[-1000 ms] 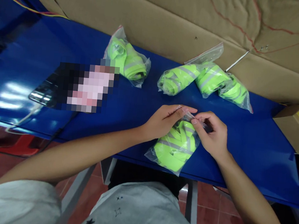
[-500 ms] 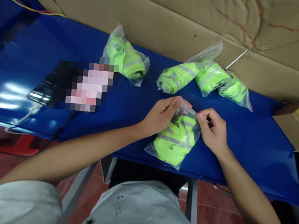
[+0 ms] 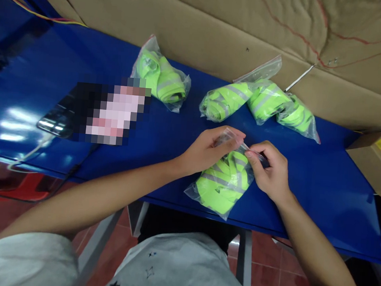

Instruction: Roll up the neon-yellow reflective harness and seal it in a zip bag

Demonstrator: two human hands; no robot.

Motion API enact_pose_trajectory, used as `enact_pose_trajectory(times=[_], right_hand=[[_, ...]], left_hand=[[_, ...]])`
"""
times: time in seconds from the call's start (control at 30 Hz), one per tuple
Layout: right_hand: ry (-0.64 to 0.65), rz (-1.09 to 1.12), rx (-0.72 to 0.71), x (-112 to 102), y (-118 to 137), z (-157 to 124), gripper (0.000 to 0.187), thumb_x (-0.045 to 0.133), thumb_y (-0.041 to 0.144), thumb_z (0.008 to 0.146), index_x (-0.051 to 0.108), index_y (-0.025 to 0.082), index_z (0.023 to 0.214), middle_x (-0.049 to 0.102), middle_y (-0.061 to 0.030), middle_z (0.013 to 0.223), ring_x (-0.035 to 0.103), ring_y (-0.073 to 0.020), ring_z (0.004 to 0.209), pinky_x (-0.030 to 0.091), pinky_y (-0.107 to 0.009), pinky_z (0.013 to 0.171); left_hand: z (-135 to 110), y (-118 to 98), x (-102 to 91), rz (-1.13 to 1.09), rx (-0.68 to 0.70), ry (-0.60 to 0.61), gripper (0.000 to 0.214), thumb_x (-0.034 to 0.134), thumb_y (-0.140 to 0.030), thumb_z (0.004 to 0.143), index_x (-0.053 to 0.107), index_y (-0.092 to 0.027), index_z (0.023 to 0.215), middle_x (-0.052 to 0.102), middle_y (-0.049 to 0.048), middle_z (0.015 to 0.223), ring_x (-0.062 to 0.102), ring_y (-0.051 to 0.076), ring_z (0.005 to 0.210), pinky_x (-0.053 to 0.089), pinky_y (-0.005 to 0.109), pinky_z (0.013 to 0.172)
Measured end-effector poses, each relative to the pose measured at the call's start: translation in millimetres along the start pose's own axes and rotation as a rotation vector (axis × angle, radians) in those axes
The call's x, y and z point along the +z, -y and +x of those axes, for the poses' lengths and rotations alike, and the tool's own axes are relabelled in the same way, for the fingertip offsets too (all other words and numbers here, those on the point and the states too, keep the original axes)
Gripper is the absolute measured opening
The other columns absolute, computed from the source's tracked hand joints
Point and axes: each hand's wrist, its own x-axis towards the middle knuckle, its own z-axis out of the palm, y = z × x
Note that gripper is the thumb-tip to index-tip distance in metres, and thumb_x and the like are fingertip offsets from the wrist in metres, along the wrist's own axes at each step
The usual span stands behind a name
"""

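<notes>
In front of me on the blue table lies a clear zip bag holding a folded neon-yellow reflective strap with grey stripes. My left hand pinches the bag's top edge between thumb and fingers, its thumb lying along the zip strip. At the right corner of that same edge my right hand grips the plastic with thumb and bent forefinger. The two hands are close together, and the left one hides part of the bag's upper left side.
Filled bags of neon straps lie at the back: one bag on the left, several in a row with a nearer bag. A black phone with a white cable lies left. A cardboard box stands at the right on the table.
My left thumb has slid right along the bag's top edge, closer to my right hand. The bag's left top corner now shows above the left thumb. The bags behind stay put.
</notes>
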Motion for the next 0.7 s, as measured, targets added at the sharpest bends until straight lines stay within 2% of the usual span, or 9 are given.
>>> enact_pose_trajectory(times=[0.1, 0.37, 0.7], right_hand=[[-0.017, -0.075, -0.05, 0.2, 1.6, 0.2, 0.005, 0.067, 0.025, 0.102, 0.064, 0.024, 0.097, 0.066, -0.0015, 0.086, 0.059, -0.015, 0.075, 0.047, -0.032, 0.069], [-0.017, -0.085, -0.048, 0.1, 3.6, 2.2, 0.005, 0.07, 0.024, 0.1, 0.066, 0.024, 0.098, 0.068, -0.0011, 0.086, 0.063, -0.0148, 0.076, 0.049, -0.032, 0.07], [-0.034, -0.069, -0.002, 1.9, 1.9, -0.1, 0.002, 0.07, 0.026, 0.1, 0.069, 0.025, 0.1, 0.072, -0.0015, 0.089, 0.065, -0.0154, 0.078, 0.05, -0.032, 0.071]], left_hand=[[-0.7, 0.5, 0.1, 0.033, 0.044, 0.01, 0.03, 0.078, -0.047, 0.092, 0.08, -0.018, 0.101, 0.082, 0.0046, 0.097, 0.073, 0.015, 0.086, 0.054, 0.025, 0.078], [0.0, 1.4, 1.3, 0.03, 0.049, -0.016, 0.016, 0.075, -0.032, 0.093, 0.081, -0.018, 0.097, 0.083, 0.0053, 0.103, 0.076, 0.016, 0.092, 0.058, 0.027, 0.087], [-0.1, 1.2, 1.7, 0.01, -0.023, -0.049, 0.018, 0.079, -0.036, 0.09, 0.082, -0.018, 0.094, 0.083, 0.0058, 0.103, 0.076, 0.017, 0.091, 0.059, 0.028, 0.085]])
